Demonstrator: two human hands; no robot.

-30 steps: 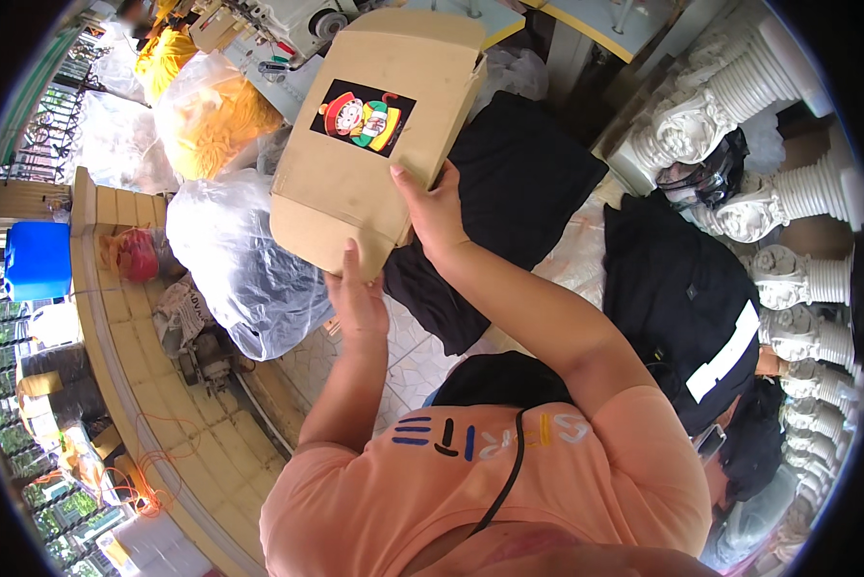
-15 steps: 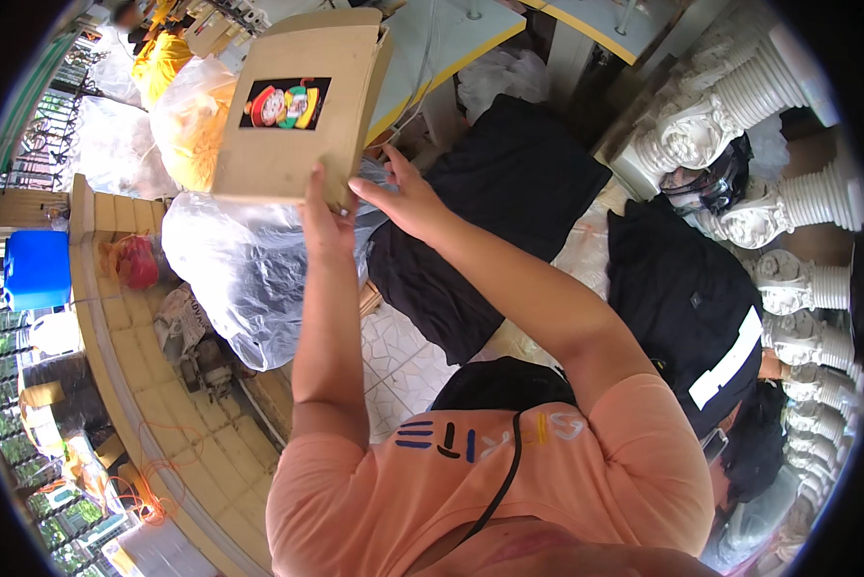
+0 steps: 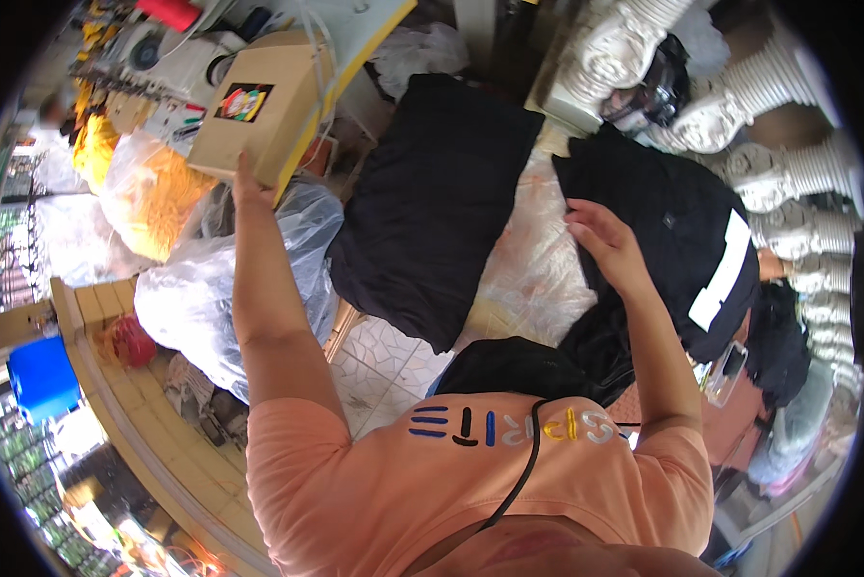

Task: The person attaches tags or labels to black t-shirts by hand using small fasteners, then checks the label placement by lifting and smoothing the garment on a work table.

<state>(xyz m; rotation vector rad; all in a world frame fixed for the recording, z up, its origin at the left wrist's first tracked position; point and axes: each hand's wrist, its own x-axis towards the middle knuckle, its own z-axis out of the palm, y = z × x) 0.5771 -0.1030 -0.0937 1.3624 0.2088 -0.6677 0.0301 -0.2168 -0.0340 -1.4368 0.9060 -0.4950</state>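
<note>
A brown cardboard box (image 3: 259, 96) with a colourful cartoon sticker is at the upper left, by the yellow-edged table (image 3: 360, 48). My left hand (image 3: 250, 183) grips its near edge; some of the fingers are hidden by the box. To the right, my right hand (image 3: 605, 242) is open with bent fingers and holds nothing. It hovers near a black folded cloth (image 3: 663, 221) that has a white strip (image 3: 723, 274) on it. Between my arms lies a second black cloth pile (image 3: 432, 192), and clear plastic wrapping (image 3: 538, 260) shows between the two piles.
Beyond the box is a sewing machine (image 3: 187, 60) with a red thread cone (image 3: 170, 12). Bags with yellow cloth (image 3: 153, 202) and a clear plastic bag (image 3: 196, 298) crowd the left. White balusters (image 3: 788, 178) line the right. A blue container (image 3: 43, 378) stands beyond the low wall.
The box has moved away from me and down toward the table. My right hand has left it and swung right, over to the black cloth. My left hand stays on the box.
</note>
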